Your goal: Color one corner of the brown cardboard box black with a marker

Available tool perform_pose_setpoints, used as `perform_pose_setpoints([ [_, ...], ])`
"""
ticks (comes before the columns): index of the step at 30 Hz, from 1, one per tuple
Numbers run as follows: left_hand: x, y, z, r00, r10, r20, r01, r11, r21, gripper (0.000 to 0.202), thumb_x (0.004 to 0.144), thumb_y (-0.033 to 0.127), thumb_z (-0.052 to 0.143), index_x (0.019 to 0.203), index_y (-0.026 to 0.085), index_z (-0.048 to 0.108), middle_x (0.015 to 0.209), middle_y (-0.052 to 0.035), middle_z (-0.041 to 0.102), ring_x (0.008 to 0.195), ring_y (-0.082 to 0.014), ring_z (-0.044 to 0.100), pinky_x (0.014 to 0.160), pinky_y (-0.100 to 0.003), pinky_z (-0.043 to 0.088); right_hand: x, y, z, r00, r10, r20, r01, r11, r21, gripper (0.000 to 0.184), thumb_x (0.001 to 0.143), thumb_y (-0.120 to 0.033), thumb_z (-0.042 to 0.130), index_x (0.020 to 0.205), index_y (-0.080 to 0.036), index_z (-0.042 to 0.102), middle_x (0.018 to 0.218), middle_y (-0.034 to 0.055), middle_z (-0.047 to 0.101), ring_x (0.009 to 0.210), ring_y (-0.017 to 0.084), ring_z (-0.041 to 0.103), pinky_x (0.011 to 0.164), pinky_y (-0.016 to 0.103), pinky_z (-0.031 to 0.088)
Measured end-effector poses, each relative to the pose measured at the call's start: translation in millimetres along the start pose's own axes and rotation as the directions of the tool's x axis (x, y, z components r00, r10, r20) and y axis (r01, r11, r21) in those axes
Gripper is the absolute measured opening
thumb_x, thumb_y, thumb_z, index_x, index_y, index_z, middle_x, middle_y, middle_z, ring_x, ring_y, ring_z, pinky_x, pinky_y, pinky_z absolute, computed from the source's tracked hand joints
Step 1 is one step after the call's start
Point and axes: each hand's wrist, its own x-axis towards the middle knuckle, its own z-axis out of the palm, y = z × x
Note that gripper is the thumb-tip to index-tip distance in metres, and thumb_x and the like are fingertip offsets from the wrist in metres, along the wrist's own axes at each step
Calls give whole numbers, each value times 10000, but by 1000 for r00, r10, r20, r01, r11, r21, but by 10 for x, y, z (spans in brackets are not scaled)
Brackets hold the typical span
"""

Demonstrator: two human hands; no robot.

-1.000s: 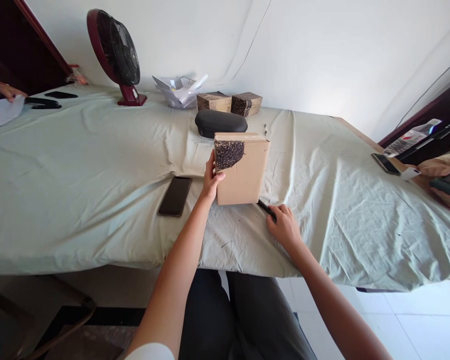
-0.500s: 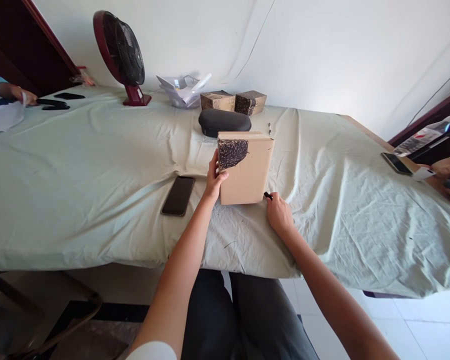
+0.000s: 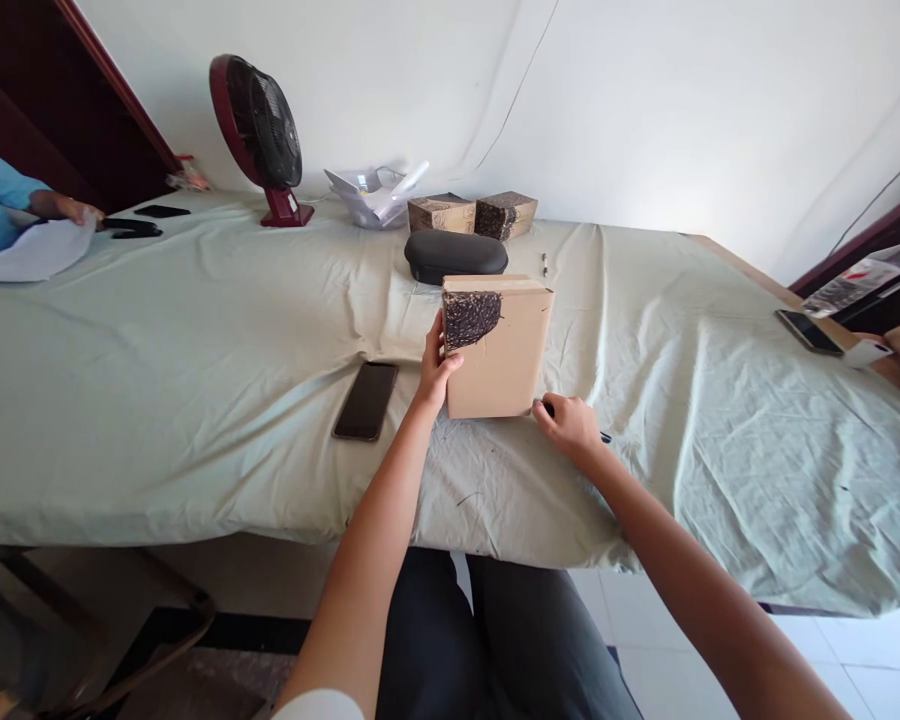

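A cardboard box [image 3: 499, 370] stands tilted on the cloth in front of me, with a patch of dense black scribble [image 3: 471, 318] at its upper left corner. My left hand [image 3: 439, 365] grips the box's left side, thumb on the front face and fingers behind. By the lower right corner, my right hand [image 3: 572, 425] is closed around a black pen [image 3: 606, 437], whose back end shows past the hand. Its tip is hidden, so I cannot tell whether it touches the box.
A phone [image 3: 366, 401] lies left of the box. Behind are a black case [image 3: 456, 256], two scribbled boxes [image 3: 441, 213], a clear basket [image 3: 375, 205] and a fan [image 3: 261, 130]. A person's hand [image 3: 75, 208] holds paper at far left. Another phone [image 3: 808, 332] is at right.
My right hand has turned at the box's lower right corner, and the pen's back end now shows. The whole view has shifted slightly. My left hand keeps its hold.
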Motion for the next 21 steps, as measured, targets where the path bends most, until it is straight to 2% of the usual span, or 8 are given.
perform_pose_setpoints([
  [10, 6, -32, -14, 1000, -5, -7, 5, 1000, 2, 959, 708, 490, 751, 1623, 355, 501, 1627, -56, 562, 1428, -324, 556, 1126, -436, 486, 83, -17, 79, 997, 68, -36, -70, 996, -55, 480, 1011, -472, 426, 658, -209, 619, 643, 63, 628, 594, 181, 497, 600, 330, 221],
  [12, 10, -40, -15, 1000, -5, -10, 5, 1000, 6, 954, 705, 475, 753, 1620, 368, 507, 1633, -47, 559, 1419, -317, 563, 1115, -432, 498, 105, -10, 96, 997, 66, -51, -69, 996, -62, 448, 1009, -459, 443, 695, -209, 642, 693, 73, 662, 631, 192, 534, 608, 331, 221],
  [17, 11, -30, -4, 1000, -3, -10, 3, 1000, -3, 924, 709, 438, 729, 1607, 372, 523, 1569, -59, 597, 1366, -294, 603, 1075, -416, 535, 134, 86, 153, 979, -79, -189, 76, 997, -23, 250, 973, -375, 504, 961, -211, 692, 985, 73, 712, 721, 191, 574, 610, 314, 267],
  [19, 9, -29, -5, 1000, -4, -9, 4, 1000, 4, 940, 706, 447, 718, 1617, 352, 507, 1556, -70, 601, 1348, -293, 617, 1067, -414, 543, 142, 149, 183, 972, -107, -210, 111, 994, 5, 282, 993, -401, 486, 999, -216, 698, 1027, 80, 690, 748, 206, 589, 617, 319, 324],
  [21, 7, -34, -14, 1000, 1, -10, -1, 1000, 21, 965, 702, 460, 711, 1631, 336, 481, 1577, -75, 584, 1367, -297, 608, 1073, -411, 542, 155, 220, 201, 962, -145, -230, 161, 986, 50, 395, 1042, -472, 415, 1023, -218, 718, 1066, 109, 681, 875, 260, 634, 701, 358, 438],
])
